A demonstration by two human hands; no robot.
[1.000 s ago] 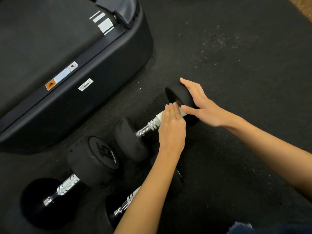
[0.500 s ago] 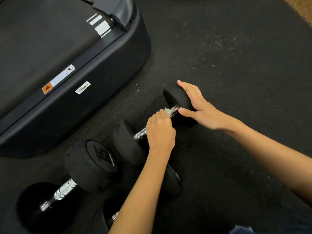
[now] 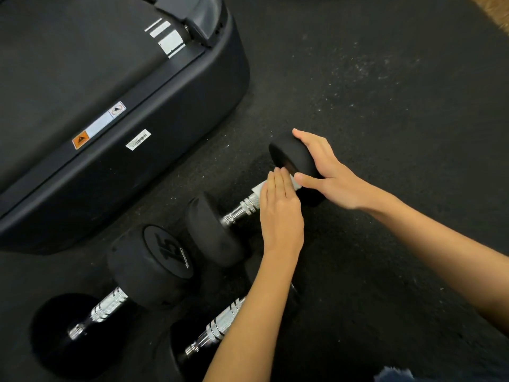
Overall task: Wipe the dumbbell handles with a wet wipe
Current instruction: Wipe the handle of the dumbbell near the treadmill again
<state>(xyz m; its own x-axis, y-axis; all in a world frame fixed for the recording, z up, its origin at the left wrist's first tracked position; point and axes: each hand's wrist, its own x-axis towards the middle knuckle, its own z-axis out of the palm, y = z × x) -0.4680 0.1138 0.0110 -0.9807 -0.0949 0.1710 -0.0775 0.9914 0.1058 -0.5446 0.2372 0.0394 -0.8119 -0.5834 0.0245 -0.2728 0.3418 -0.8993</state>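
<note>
Three dumbbells lie on a dark mat (image 3: 385, 133). The landmark is the middle dumbbell (image 3: 212, 232), the one with both hands on it. Nearest the person, below that dumbbell, lies a second one (image 3: 217, 329), and the left forearm crosses over its far end. To the lower left of the middle dumbbell lies a third one (image 3: 154, 260), with "15" on its round end. The left hand (image 3: 281, 213) lies flat on the shiny handle (image 3: 242, 208) of the middle dumbbell. Its fingers (image 3: 278, 183) are straight and pressed together, and they press a white wipe (image 3: 260, 187) onto the handle. Only small bits of the wipe peek out beside the fingers. The wipe sits at the far end of the handle, right by the far weight (image 3: 292, 158). The right hand (image 3: 327, 172) rests on that far weight. Its fingers are nearly straight and lie close together over the top of the weight, and its thumb (image 3: 305, 179) points at the left fingertips. Farther off, up and left of the middle dumbbell, is a big black machine (image 3: 154, 128) with small stickers on its side.
</note>
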